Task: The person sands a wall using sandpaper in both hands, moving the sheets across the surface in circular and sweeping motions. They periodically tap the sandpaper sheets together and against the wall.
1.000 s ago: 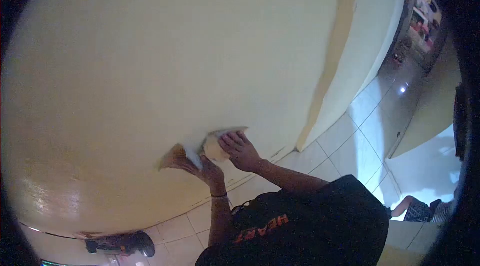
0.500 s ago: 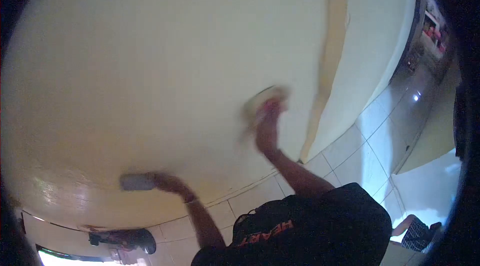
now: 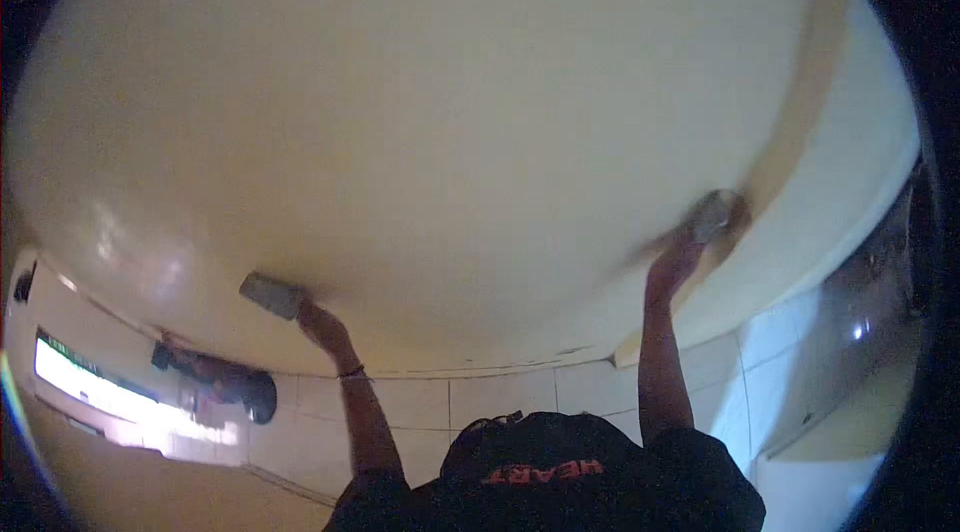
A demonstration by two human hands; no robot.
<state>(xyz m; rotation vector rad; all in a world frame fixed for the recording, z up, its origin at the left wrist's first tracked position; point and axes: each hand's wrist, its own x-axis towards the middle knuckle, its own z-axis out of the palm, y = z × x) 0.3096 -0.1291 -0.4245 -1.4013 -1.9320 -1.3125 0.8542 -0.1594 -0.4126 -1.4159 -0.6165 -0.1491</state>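
Observation:
A large pale wall (image 3: 450, 132) fills most of the view. At the lower left, my left hand (image 3: 322, 324) grips one end of a flat grey rectangular piece (image 3: 272, 297), which lies close to the wall. Over on the right, my right hand (image 3: 678, 257) is closed around a small greyish-white item (image 3: 714, 216), too blurred to name, beside the tan vertical strip (image 3: 800, 122). Shadows of both hands fall on the wall near them.
White floor tiles (image 3: 500, 397) run along the wall's lower edge. A dark object (image 3: 258, 394) stands on the floor at the lower left, near a bright opening (image 3: 100, 392). More floor and a bright reflection (image 3: 858, 332) show at the right.
The view has turned. My right hand has moved right along the wall to the tan strip with its item; my left hand still holds the grey piece, now higher in view and tilted.

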